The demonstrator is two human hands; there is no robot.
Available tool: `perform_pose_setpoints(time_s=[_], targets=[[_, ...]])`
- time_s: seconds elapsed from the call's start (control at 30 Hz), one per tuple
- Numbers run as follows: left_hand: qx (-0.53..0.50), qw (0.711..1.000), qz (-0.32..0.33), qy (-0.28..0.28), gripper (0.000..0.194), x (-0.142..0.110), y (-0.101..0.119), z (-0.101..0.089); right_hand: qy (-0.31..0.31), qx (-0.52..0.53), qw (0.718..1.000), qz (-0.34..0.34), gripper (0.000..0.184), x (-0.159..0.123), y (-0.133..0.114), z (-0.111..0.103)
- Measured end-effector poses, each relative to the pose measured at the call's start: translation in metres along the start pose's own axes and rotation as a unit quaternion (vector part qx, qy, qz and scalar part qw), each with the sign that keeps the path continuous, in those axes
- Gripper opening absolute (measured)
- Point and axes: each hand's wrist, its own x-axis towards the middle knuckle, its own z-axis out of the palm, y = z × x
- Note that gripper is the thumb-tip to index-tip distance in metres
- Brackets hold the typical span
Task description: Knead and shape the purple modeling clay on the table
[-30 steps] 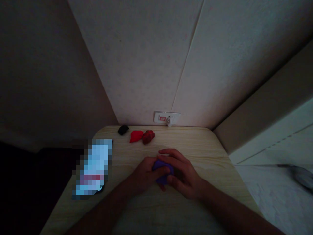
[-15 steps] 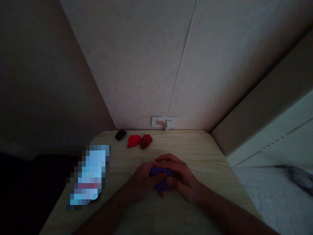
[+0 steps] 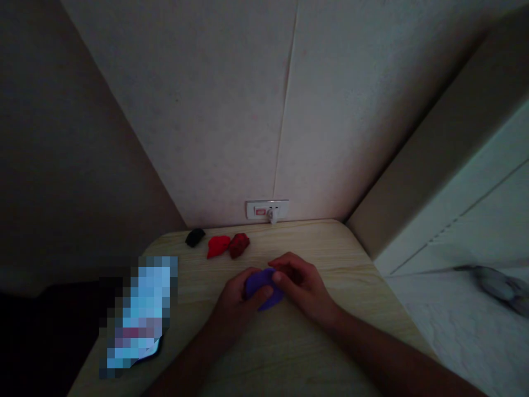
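A flattened purple piece of modelling clay (image 3: 264,292) is held between my two hands, just above the middle of the wooden table. My left hand (image 3: 237,300) grips it from the left, thumb across its front face and fingers behind. My right hand (image 3: 303,286) pinches the upper right edge between thumb and fingers. Part of the clay is covered by the fingers. Beyond my hands, near the back edge, lie a bright red lump (image 3: 218,246), a dark red lump (image 3: 239,245) and a black lump (image 3: 195,237).
A lit phone (image 3: 142,309), its screen blurred out, lies at the left of the table (image 3: 322,242). Behind the table a wall socket (image 3: 267,210) holds a white plug. A pale cabinet (image 3: 438,182) stands on the right, with a dark object (image 3: 496,286) on the floor there.
My hands have opened out from around the purple clay, which now shows as a flatter, wider piece. My right hand has shifted to its upper edge. The camera view has turned slightly.
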Motion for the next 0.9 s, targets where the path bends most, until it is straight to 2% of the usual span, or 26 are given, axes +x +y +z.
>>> perform_pose_setpoints(time_s=[0.13, 0.27, 0.4, 0.63, 0.73, 0.8, 0.9], targets=[[0.004, 1.000, -0.004, -0.001, 0.038, -0.0009, 0.0026, 0.0016, 0.010, -0.010, 1.000, -0.002, 0.027, 0.0033, 0.0007, -0.0012], [-0.010, 0.999, 0.010, 0.034, 0.036, -0.0010, 0.0023, 0.0022, 0.017, 0.037, 0.999, 0.005, 0.027, 0.0049, 0.0034, -0.0018], [0.042, 0.997, 0.028, 0.059, 0.034, -0.0009, 0.0006, 0.0001, 0.006, 0.057, 0.998, 0.018, 0.027, 0.0050, 0.0041, -0.0020], [0.052, 0.997, 0.038, 0.050, 0.030, -0.0028, 0.0015, -0.0017, -0.036, 0.091, 0.994, 0.036, 0.024, 0.0063, 0.0066, -0.0038], [0.045, 0.997, 0.039, 0.050, 0.030, -0.0029, 0.0000, -0.0017, -0.021, 0.066, 0.998, 0.002, 0.022, 0.0041, 0.0057, -0.0032], [0.034, 0.997, 0.038, 0.049, 0.031, -0.0025, -0.0020, -0.0016, -0.005, 0.007, 0.999, -0.053, 0.025, 0.0016, 0.0030, -0.0026], [0.014, 0.998, 0.035, 0.048, 0.033, -0.0020, -0.0044, -0.0017, -0.013, -0.098, 0.984, -0.149, 0.027, -0.0016, -0.0016, -0.0020]])
